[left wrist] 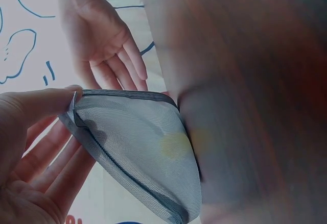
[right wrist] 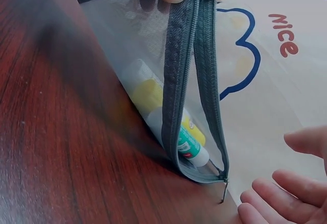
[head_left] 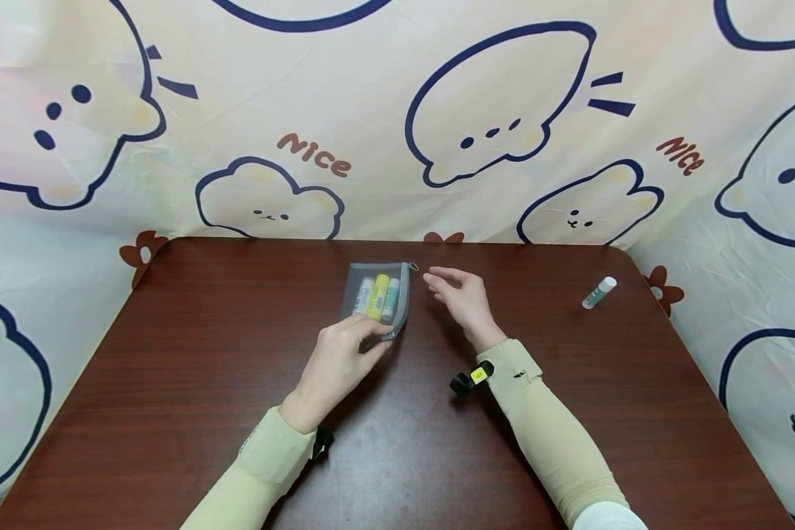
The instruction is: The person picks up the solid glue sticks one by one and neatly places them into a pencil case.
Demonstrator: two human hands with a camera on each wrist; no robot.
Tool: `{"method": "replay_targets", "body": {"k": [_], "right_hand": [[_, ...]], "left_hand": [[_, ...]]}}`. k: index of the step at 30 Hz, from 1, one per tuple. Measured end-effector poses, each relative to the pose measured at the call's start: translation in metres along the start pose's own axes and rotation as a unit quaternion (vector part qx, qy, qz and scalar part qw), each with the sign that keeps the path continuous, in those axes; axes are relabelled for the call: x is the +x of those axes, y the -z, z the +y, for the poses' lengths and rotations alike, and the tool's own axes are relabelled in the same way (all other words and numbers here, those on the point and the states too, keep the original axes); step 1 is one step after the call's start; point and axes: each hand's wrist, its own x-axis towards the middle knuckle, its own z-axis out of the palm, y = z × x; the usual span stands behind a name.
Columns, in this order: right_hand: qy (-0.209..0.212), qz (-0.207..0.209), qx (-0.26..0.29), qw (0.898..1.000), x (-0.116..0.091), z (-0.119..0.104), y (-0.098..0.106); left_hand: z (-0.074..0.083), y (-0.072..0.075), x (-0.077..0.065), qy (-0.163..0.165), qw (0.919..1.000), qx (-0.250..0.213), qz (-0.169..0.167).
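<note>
A grey mesh zipper pouch (head_left: 400,302) lies on the brown table, its zipper side gaping in the right wrist view. Through the mesh show a yellow glue stick (head_left: 378,296), a white one (head_left: 363,294) and a green-and-white glue stick (right wrist: 191,147). My left hand (head_left: 338,361) pinches the pouch's near corner at the zipper end between thumb and fingers. Just right of the pouch, my right hand (head_left: 462,302) is held with loose fingers and nothing in it, near the zipper pull (right wrist: 224,192).
Another green-and-white glue stick with a white cap (head_left: 599,293) lies at the table's right side. The brown table (head_left: 225,353) is bordered at the back and sides by a cartoon-printed cloth (head_left: 384,96). Each wrist wears a black camera strap.
</note>
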Motion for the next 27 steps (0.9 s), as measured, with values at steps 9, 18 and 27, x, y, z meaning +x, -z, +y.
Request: {"method": "replay_targets", "body": {"k": [9, 18, 27], "right_hand": [[0.007, 0.023, -0.002, 1.000, -0.003, -0.004, 0.011], [0.034, 0.047, -0.003, 0.998, -0.005, -0.005, 0.024], [0.046, 0.073, 0.000, 0.996, -0.007, -0.008, 0.036]], "left_hand": [[0.001, 0.001, 0.000, 0.008, 0.9999, 0.001, -0.008], [0.000, 0.000, -0.001, 0.004, 1.0000, 0.000, -0.005], [0.000, -0.001, -0.001, -0.002, 1.0000, -0.004, 0.003]]}}
